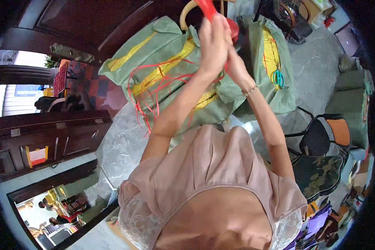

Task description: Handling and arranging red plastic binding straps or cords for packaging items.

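Observation:
My left hand [213, 49] and my right hand [236, 66] are raised and pressed palm to palm, fingers together. Red plastic twine [206, 8] is pinched between them; its flat band runs upward out of the frame from the fingertips. A rounded red bundle [233, 31], perhaps more twine, shows behind the fingers, partly hidden. Loose loops of thin red twine [158, 79] trail over a big green woven sack [141, 50] with yellow bands, below and left of my hands. To the right lies another green sack [260, 62], with teal-handled scissors [278, 78] on it.
A curved tan handle [187, 14] rises behind the sacks. At the right stand a chair [321, 133] and a camouflage-patterned seat [321, 175]. More green sacks [349, 108] are stacked along the far right. Dark wooden doors [71, 141] are at the left, a dark basket [293, 21] at the back.

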Tool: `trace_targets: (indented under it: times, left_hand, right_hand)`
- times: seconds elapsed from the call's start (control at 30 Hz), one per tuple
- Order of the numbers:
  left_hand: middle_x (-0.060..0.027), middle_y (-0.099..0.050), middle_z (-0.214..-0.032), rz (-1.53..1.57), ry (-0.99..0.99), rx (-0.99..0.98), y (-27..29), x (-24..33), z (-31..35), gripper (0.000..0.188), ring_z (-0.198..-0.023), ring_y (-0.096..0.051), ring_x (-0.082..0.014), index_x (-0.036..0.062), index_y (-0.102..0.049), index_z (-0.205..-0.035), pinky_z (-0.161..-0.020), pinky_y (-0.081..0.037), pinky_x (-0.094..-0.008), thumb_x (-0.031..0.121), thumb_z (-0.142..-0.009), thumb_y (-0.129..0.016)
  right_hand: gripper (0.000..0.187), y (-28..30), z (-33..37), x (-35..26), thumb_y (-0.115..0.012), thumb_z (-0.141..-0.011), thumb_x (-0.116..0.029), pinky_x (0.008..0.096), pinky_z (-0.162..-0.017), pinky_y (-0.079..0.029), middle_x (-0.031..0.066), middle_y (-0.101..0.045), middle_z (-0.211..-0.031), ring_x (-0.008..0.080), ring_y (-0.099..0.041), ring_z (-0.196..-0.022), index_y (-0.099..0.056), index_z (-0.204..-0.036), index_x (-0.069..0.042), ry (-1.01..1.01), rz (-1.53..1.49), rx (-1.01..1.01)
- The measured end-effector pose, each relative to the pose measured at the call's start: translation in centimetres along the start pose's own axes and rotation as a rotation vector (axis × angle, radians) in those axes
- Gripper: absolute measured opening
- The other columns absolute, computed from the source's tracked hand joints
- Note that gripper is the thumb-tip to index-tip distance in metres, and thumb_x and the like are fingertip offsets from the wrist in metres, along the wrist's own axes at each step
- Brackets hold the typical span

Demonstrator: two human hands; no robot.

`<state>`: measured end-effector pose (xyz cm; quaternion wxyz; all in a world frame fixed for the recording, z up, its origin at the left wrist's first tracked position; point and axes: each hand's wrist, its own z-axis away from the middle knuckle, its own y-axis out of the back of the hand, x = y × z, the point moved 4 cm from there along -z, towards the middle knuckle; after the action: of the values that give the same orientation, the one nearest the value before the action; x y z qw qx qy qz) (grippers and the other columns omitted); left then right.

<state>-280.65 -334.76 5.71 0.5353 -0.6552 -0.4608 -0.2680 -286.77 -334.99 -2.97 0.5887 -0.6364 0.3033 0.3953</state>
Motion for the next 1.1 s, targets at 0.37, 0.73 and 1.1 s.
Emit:
trace_targets:
  times: [0.37, 0.73, 1.1]
  left_hand:
    - [0.0013, -0.025, -0.055, 0.110, -0.362, 0.354, 21.9, 20.0, -1.1, 0.019, -0.045, -0.019, -0.0087, 0.0078, -0.039, -0.066, -0.039, -0.017, -0.0234, 0.006, -0.084, -0.046]
    - [0.0013, -0.024, -0.056, 0.465, -0.499, 0.255, 27.6, 23.1, 3.0, 0.020, -0.047, -0.020, -0.0105, 0.0072, -0.038, -0.067, -0.043, -0.020, -0.0263, 0.008, -0.086, -0.042]
    - [0.0028, -0.012, -0.048, 0.261, -0.670, 0.606, 48.0, 29.0, 14.0, 0.032, -0.040, -0.014, -0.0112, 0.0170, -0.020, -0.053, -0.040, -0.017, -0.0273, 0.011, -0.078, -0.040]
  right_hand:
    - [0.040, 1.2, 2.0, -3.2, -0.043, -0.091, -0.040, 0.0212, -0.051, -0.031, -0.0057, -0.036, -0.058, 0.0046, -0.035, -0.054, -0.048, -0.072, -0.005, -0.274, 0.639, -1.095]
    - [0.033, -8.9, -3.3, -19.3, -0.042, -0.092, -0.033, 0.0264, -0.051, -0.037, -0.0012, -0.043, -0.062, 0.0111, -0.043, -0.054, -0.051, -0.076, -0.005, 0.601, 0.949, -0.766]
    - [0.034, -0.2, -5.0, -19.7, -0.046, -0.092, -0.033, 0.0194, -0.049, -0.031, -0.0054, -0.044, -0.064, 0.0048, -0.037, -0.055, -0.055, -0.080, -0.002, -0.165, 0.976, -1.156]
